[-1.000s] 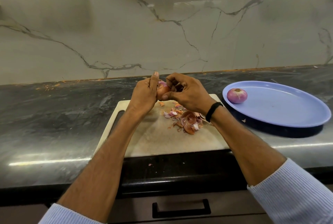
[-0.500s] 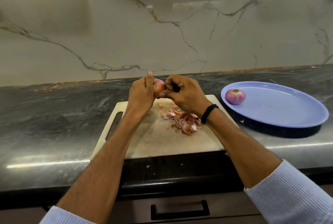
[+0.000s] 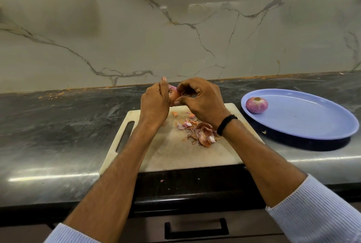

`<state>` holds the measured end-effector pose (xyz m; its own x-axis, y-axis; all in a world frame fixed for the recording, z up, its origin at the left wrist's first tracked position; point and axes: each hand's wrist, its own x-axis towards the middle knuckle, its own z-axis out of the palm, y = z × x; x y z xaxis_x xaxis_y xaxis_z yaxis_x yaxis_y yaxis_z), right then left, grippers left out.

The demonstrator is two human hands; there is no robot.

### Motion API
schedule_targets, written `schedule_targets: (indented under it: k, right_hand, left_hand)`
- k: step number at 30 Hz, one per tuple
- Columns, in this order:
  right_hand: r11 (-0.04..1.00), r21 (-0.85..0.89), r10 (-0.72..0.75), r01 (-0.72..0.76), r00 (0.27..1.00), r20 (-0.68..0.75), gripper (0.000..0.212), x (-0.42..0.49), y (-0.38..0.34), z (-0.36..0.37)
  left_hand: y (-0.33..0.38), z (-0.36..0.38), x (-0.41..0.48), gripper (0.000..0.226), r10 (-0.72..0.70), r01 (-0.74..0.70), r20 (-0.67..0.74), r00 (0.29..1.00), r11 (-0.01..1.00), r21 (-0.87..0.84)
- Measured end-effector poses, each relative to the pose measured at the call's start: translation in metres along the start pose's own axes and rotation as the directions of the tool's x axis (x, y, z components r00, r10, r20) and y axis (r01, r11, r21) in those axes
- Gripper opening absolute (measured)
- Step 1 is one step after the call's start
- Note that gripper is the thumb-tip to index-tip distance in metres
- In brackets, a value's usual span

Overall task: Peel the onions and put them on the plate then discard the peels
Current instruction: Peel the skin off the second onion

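Dark stone surface below veined marble wall | white cutting board at its front edge, peels heaped on it | left grip clasps onion above board | right grip pinches same onion with curled fingers | peeled onion lies on blue plate, right of board | black band on right wrist

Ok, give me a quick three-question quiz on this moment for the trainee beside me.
1. Fill in: the left hand and the right hand together hold an ____.
2. True or false: the blue plate holds two peeled onions.
3. The peel pile lies: A) on the plate, B) on the cutting board, C) in the left hand.
Key: 1 onion; 2 false, one peeled onion lies there; 3 B.
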<state>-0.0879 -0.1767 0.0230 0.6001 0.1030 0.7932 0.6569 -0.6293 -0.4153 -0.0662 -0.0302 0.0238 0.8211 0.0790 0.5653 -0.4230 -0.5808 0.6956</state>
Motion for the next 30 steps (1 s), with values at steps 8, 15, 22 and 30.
schedule_targets:
  k: [8,15,22,30]
  right_hand:
    - [0.999,0.003,0.040,-0.041,0.993,0.115,0.017,-0.0018,0.0066,-0.0034]
    - [0.998,0.033,0.053,-0.059,0.986,0.160,0.009,-0.0034,0.0050,-0.0040]
    - [0.995,-0.095,-0.017,0.028,0.993,0.120,0.011,-0.0023,0.0024,-0.0030]
    - [0.997,-0.029,0.076,-0.073,0.992,0.103,0.013,-0.0014,-0.0005,-0.0096]
  left_hand:
    - [0.0003,-0.0008,-0.0049,0.052,0.098,-0.108,0.099,0.990,0.990,0.096]
    - [-0.0015,0.0006,-0.0048,0.056,0.116,-0.123,0.071,0.991,0.988,0.099]
    - [-0.0010,0.0048,-0.0042,0.056,-0.038,0.039,0.020,0.999,0.998,-0.054]
    - [0.0074,-0.0029,-0.0048,0.044,-0.337,0.287,-0.012,0.941,0.819,-0.497]
